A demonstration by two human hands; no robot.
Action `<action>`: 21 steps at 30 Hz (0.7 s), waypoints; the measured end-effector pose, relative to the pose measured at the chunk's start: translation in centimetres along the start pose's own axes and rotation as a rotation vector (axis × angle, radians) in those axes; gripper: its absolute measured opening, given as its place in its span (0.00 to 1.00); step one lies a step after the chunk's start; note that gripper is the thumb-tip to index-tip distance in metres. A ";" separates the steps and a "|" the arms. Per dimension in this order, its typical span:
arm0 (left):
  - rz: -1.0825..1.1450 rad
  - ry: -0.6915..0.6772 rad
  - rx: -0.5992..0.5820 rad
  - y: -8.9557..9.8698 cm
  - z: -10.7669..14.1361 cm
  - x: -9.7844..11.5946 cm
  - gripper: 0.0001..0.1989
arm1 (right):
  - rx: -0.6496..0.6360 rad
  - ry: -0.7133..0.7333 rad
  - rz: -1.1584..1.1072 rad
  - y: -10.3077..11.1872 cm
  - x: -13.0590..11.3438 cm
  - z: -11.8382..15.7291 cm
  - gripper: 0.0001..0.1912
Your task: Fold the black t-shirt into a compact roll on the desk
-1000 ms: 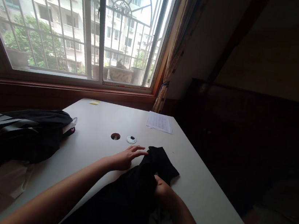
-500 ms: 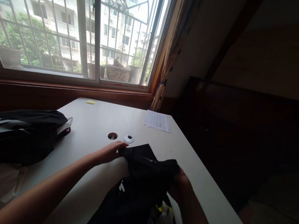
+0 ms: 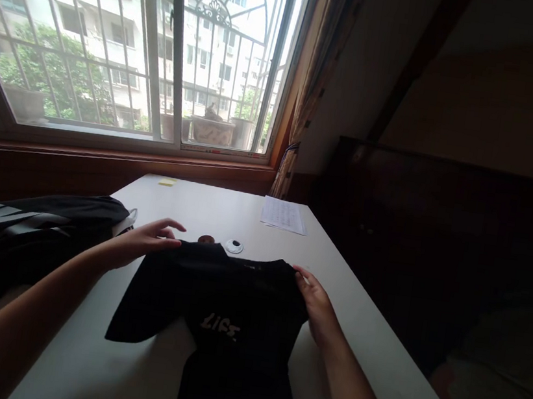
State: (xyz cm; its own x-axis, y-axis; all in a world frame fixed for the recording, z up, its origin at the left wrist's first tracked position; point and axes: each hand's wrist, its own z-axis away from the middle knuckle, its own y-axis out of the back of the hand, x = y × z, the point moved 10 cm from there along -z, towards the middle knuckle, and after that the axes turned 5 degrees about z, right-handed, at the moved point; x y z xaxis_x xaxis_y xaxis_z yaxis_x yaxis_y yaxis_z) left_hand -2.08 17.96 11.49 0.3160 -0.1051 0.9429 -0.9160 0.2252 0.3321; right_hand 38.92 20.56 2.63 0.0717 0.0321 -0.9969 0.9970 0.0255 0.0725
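Observation:
A black T-shirt [image 3: 253,302] with light lettering on its chest is spread between my hands over the white table [image 3: 216,209]. Its collar faces the window and its lower part runs toward me, out of the picture. My left hand [image 3: 150,240] pinches the shirt near the left shoulder between thumb and fingers, with a finger or two raised. At the right shoulder, my right hand [image 3: 315,297] has its thumb and fingers closed on the cloth. The left sleeve hangs out to the side; the right sleeve is mostly hidden behind the right hand.
Dark clothes with grey stripes [image 3: 23,218] lie heaped at the left. Beyond the shirt are a round cable hole [image 3: 206,239] and a white ring-shaped cover [image 3: 234,246]. Printed sheets [image 3: 284,215] and yellow sticky notes [image 3: 167,182] rest near the far edge, below the barred window [image 3: 216,55].
My hands have moved apart, the left one farther left. The bunched shirt has opened out, showing its collar, left sleeve and full chest lettering; the yellow print is out of sight.

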 end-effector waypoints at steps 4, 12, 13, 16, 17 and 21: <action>-0.034 0.104 -0.103 -0.9 1.1 -5.7 0.33 | 0.024 -0.033 -0.044 1.0 1.1 -0.6 0.33; -0.543 -0.257 0.230 -1.0 4.9 -5.9 0.24 | 0.172 0.192 -0.180 3.0 -1.2 -0.5 0.22; -0.633 -0.316 0.241 -1.9 5.6 -4.7 0.17 | 0.199 0.209 -0.102 3.2 -1.5 -0.3 0.19; -0.789 -0.399 0.068 -6.4 6.9 -2.4 0.05 | 0.101 0.222 0.138 1.4 -2.6 0.7 0.13; -0.815 -0.413 -0.017 -8.1 7.4 -1.9 0.05 | -0.009 0.221 0.202 -0.1 -3.1 1.2 0.13; -0.922 -0.434 -0.090 -11.5 8.0 -1.6 0.18 | -0.535 0.143 0.422 -7.1 -4.5 5.1 0.14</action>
State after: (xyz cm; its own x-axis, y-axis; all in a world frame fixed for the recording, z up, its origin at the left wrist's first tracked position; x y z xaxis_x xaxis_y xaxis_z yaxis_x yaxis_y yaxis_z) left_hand 5.99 7.74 5.93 0.7550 -0.6122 0.2351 -0.3344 -0.0511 0.9410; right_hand 31.64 15.17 6.49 0.4090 0.2773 -0.8694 0.7317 0.4696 0.4940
